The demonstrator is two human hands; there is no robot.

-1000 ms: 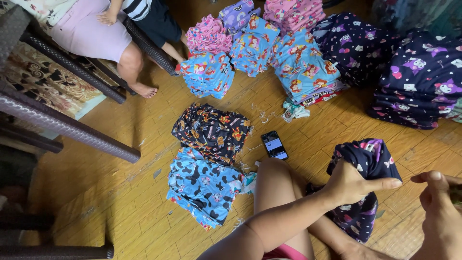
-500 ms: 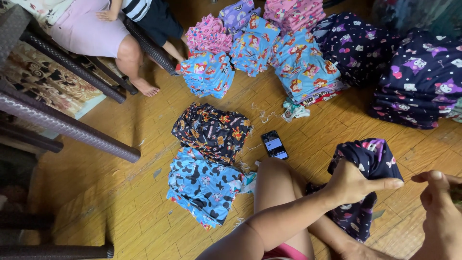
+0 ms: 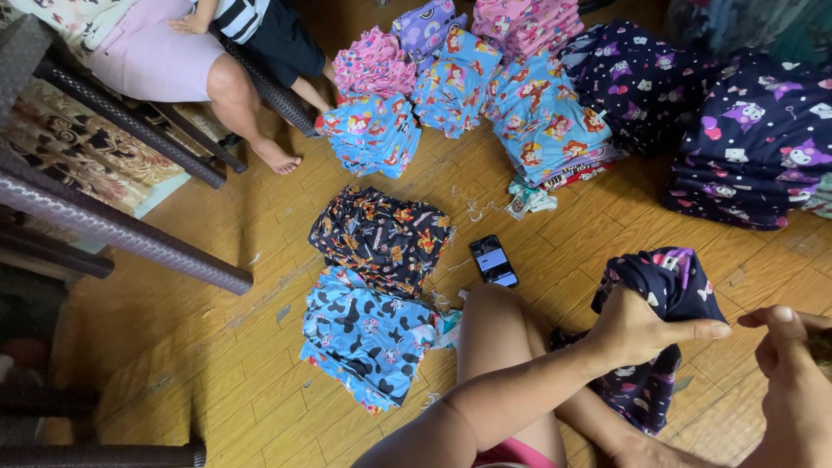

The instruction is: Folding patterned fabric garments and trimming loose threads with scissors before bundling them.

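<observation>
My left hand grips a dark navy printed garment that hangs down over my leg. At the right edge, my right hand is curled with the thumb up; I cannot tell whether it holds anything. A black phone lies on the wooden floor just beyond my knee. Left of my leg lie a black patterned garment and a light blue patterned one.
Stacks of folded printed clothes stand at the back: pink, light blue, dark navy. Another person sits at the top left, bare foot on the floor. Dark woven chair legs cross the left side.
My left hand has shifted slightly with the navy garment, bunching it a bit more. Everything else stays where it was.
</observation>
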